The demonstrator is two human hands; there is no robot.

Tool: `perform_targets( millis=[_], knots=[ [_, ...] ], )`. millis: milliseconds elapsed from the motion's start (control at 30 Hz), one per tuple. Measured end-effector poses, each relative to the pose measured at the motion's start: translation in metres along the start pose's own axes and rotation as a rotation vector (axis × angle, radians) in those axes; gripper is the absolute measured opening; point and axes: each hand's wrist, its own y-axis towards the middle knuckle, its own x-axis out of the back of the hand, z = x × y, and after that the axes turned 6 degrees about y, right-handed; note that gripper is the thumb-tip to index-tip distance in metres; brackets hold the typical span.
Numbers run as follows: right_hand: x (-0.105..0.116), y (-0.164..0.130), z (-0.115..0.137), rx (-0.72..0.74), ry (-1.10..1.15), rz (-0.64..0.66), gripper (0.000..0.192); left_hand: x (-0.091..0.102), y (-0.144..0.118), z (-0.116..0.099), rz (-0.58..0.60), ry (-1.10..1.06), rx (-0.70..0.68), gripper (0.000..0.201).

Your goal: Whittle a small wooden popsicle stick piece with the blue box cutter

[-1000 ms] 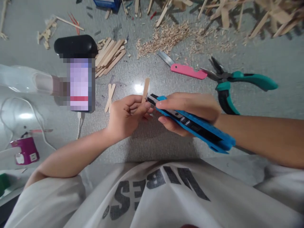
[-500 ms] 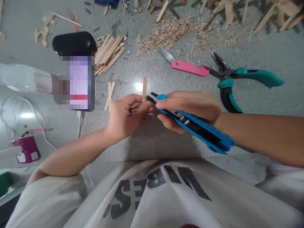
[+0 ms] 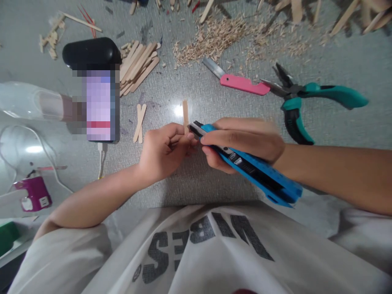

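My left hand (image 3: 163, 151) pinches a short wooden craft stick (image 3: 185, 113), which points away from me above the grey table (image 3: 337, 134). My right hand (image 3: 245, 141) grips a blue utility knife (image 3: 254, 169); its blade end meets the stick right at my left fingertips. The knife's long handle runs back to the right under my forearm.
A phone (image 3: 99, 104) leans on a black stand beside a pile of sticks (image 3: 137, 67). Two loose sticks (image 3: 140, 122), a pink knife (image 3: 237, 81), teal pliers (image 3: 306, 102) and wood shavings (image 3: 214, 38) lie beyond my hands. A purple plug (image 3: 32, 194) and cable sit left.
The stick in my left hand has tipped from leaning right to nearly straight and looks a little shorter. Both hands stay together; the view shifted slightly.
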Motion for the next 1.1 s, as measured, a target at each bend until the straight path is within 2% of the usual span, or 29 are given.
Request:
perform_targets(
  millis=[100,333,533,633,733,833,1100],
  knots=[
    [-0.002,0.001,0.001,0.008,0.001,-0.024,0.014,0.001,0.001,-0.001,-0.001,0.046,-0.013,0.057],
    [-0.005,0.001,0.001,-0.03,0.021,-0.035,0.009,0.003,0.003,0.0,-0.004,0.085,-0.091,0.042],
    [-0.006,0.001,-0.003,0.01,0.017,-0.036,0.011,0.001,0.006,-0.005,0.0,-0.164,0.002,0.055],
    [-0.009,0.004,-0.006,0.034,0.056,-0.125,0.011,0.0,0.007,-0.006,-0.016,-0.25,0.029,0.057],
    [-0.012,0.007,-0.01,0.08,0.141,-0.228,0.017,0.001,0.007,-0.006,0.018,-0.287,0.068,0.057],
    [-0.012,0.009,-0.013,0.134,0.209,-0.224,0.02,0.002,0.006,-0.004,0.033,-0.317,0.088,0.057],
    [0.0,0.007,-0.01,-0.035,0.283,-0.167,0.028,0.004,0.008,-0.005,0.063,-0.32,0.152,0.062]
  ],
)
